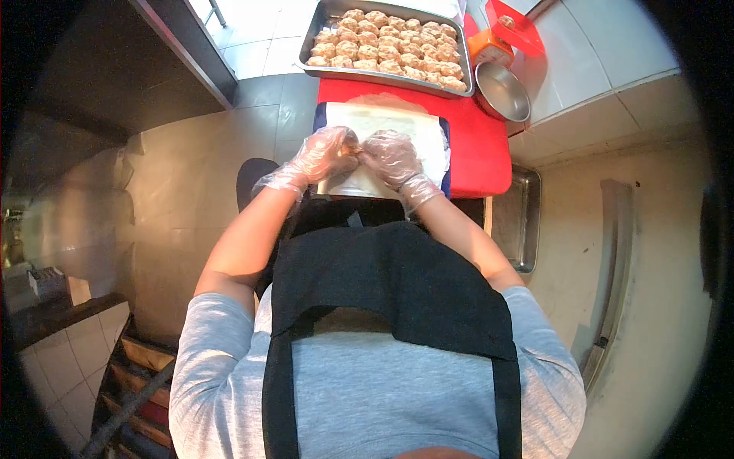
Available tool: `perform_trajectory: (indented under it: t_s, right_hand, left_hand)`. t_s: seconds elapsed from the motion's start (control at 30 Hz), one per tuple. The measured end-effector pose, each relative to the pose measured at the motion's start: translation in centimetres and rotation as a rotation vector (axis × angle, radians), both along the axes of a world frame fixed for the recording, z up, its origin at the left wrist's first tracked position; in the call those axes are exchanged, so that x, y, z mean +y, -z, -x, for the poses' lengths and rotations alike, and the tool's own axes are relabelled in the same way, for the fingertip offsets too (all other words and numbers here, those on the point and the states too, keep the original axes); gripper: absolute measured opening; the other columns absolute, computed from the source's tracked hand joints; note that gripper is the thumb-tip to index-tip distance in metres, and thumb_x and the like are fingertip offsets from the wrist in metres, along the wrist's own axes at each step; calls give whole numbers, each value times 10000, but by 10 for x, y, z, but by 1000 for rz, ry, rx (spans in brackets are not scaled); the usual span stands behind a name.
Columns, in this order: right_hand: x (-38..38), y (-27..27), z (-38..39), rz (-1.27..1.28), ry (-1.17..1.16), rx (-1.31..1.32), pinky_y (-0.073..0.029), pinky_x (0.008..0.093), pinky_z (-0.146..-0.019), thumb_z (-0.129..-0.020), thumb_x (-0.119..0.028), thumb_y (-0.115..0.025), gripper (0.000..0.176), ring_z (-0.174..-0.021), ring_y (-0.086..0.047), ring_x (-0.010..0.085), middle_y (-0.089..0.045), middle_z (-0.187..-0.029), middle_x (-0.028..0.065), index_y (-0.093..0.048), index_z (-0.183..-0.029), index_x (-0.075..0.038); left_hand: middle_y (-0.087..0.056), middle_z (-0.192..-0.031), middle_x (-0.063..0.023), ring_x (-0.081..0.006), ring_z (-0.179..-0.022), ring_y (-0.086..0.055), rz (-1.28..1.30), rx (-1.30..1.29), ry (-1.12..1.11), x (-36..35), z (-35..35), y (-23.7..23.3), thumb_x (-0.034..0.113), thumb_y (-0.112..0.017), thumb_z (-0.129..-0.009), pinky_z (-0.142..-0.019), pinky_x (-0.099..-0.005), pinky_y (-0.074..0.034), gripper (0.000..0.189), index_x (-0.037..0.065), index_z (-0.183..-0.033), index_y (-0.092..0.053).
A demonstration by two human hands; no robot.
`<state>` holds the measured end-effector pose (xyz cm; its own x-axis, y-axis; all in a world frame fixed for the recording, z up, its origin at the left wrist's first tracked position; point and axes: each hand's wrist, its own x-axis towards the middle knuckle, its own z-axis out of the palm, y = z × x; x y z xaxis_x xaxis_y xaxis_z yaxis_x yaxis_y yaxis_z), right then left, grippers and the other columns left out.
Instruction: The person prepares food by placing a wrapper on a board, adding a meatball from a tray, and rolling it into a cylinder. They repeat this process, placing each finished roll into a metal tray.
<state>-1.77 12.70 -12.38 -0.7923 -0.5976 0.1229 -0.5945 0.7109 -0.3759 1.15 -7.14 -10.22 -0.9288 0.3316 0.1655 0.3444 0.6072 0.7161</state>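
My left hand [330,153] and my right hand [391,158], both in clear plastic gloves, meet over a whitish sheet [413,126] on a blue-edged board or mat. The fingers of both hands are closed and bent toward each other. A small brownish bit shows where the fingertips meet, but what they grip is mostly hidden. Beyond the sheet, a metal tray [306,55] holds rows of pale brown, lumpy balls [388,46].
The red tabletop [480,153] lies under the sheet and tray. A round metal pan [502,92] leans at the right beside an orange scale [489,49] and a red container [518,27]. Lower right is a rectangular metal tray [526,222], close to the wall.
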Motion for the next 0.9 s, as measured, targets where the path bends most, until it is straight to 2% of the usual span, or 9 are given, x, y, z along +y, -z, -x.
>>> perform_trajectory:
  t_s: [0.13, 0.27, 0.3, 0.5, 0.6, 0.63, 0.7, 0.8, 0.9]
  right_hand:
    - [18, 5, -1, 275, -22, 184, -445, 452, -882, -809, -387, -638, 335, -971, -616, 313, -679, -999, 108, -720, -983, -112]
    - [32, -11, -9, 247, 22, -23, -499, 415, -758, -771, -332, -704, 268, -802, -646, 293, -694, -858, 114, -736, -823, -71]
    - [29, -8, -11, 232, 5, 155, -507, 397, -695, -758, -314, -721, 231, -720, -643, 288, -685, -777, 93, -737, -763, -84]
    - [21, -1, -3, 96, 28, 49, -490, 430, -775, -768, -403, -698, 344, -839, -639, 301, -684, -856, 137, -735, -844, -70]
    - [38, -9, -10, 98, 66, 244, -475, 443, -828, -777, -426, -680, 394, -917, -621, 314, -674, -938, 147, -716, -951, -75]
    - [38, -28, -19, 28, 169, 113, -470, 445, -854, -793, -379, -672, 361, -941, -611, 320, -663, -972, 131, -698, -1015, -95]
    - [51, -15, -21, 52, 99, 82, -468, 445, -865, -802, -351, -667, 321, -938, -613, 320, -662, -968, 126, -704, -1010, -109]
    - [68, 14, -15, 73, 55, 91, -469, 447, -861, -801, -305, -665, 266, -923, -615, 312, -659, -928, 114, -708, -988, -122]
    - [69, 10, -12, 125, 57, 101, -471, 452, -853, -781, -320, -674, 261, -915, -617, 303, -658, -909, 94, -711, -957, -131]
  left_hand:
    - [-671, -881, -89, -302, -883, -636, 33, 241, 85, 0, 12, 35, 200, -750, -734, -803, -394, -501, 204, 116, -906, -678]
    - [-672, -876, -81, -296, -879, -634, 12, 252, 98, 2, 14, 38, 151, -736, -739, -799, -388, -503, 135, 124, -865, -694]
    - [-672, -880, -85, -296, -885, -633, 47, 247, 82, 2, 16, 41, 152, -738, -738, -802, -387, -503, 137, 122, -865, -697]
    - [-671, -959, -113, -320, -950, -622, 95, 286, 125, 4, 15, 33, 188, -768, -728, -841, -405, -496, 208, 86, -895, -698]
    - [-667, -1005, -127, -338, -978, -618, 33, 353, 156, 13, 12, 21, 193, -781, -722, -864, -422, -491, 286, 64, -957, -681]
    - [-667, -1013, -130, -342, -985, -616, 12, 336, 113, 24, 11, 23, 187, -783, -719, -868, -427, -490, 309, 60, -978, -673]
    - [-664, -1012, -143, -341, -990, -621, -31, 104, 152, 39, -3, 3, 161, -774, -732, -866, -423, -493, 374, 75, -1072, -643]
    - [-658, -1019, -157, -345, -994, -623, -22, 35, 174, 45, 6, 17, 146, -754, -763, -860, -414, -499, 358, 96, -1098, -638]
    - [-658, -934, -162, -344, -928, -642, 4, 182, 191, 41, 10, 25, 129, -716, -801, -803, -406, -511, 296, 97, -1081, -626]
